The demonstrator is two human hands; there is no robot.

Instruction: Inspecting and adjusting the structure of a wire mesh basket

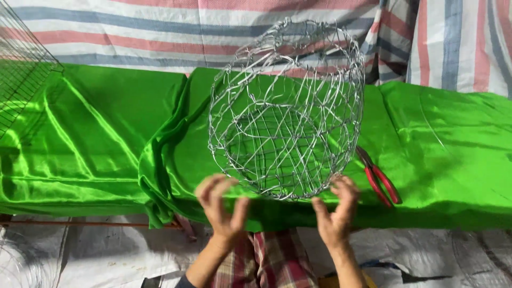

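We looked down at a round wire basket (286,109) woven from thin silvery wire, tipped on its side on a bench draped in shiny green cloth (101,138), its open mouth turned toward us. The weave looked largely done, as far as we could judge: the mesh bottom, the looping walls and a twisted rim all showed, though a few wire ends near the top rim seemed loose and we could not tell whether any trimming remained. The basket held nothing; we saw only green cloth through its mesh.

Our left hand (220,205) and right hand (337,210) were raised just below the basket's lower rim, palms facing each other, fingers (212,186) spread and slightly curled. The right fingertips sat at the rim, perhaps touching it; the left seemed just clear. Neither hand gripped anything.

Just beyond our right fingers lay red-handled pliers (380,178) on the cloth. Far out past our left fingers, a wire grid panel (21,69) leaned at the frame's edge, and a striped tarpaulin (160,32) hung behind the bench
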